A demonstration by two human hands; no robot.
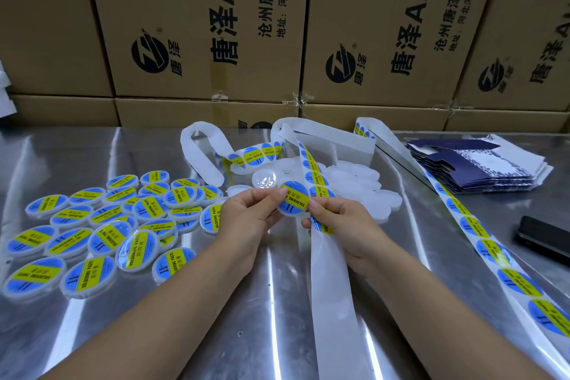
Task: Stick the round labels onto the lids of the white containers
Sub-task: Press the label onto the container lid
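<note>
One container (293, 198) pinched between left hand (246, 219), right hand (342, 222); one phone (544, 237)

Both forearms bare, entering from the lower edge and converging toward the middle. Left forearm (154, 318) angles up and right; right forearm (447, 311) up and left. Left hand (246, 219): fingers curled, thumb and forefinger tips pinching the left rim of a small round container (293, 198). Right hand (342, 222): thumb tip on the container's right rim, fingers curled beneath. Hands close together, not touching.
</note>
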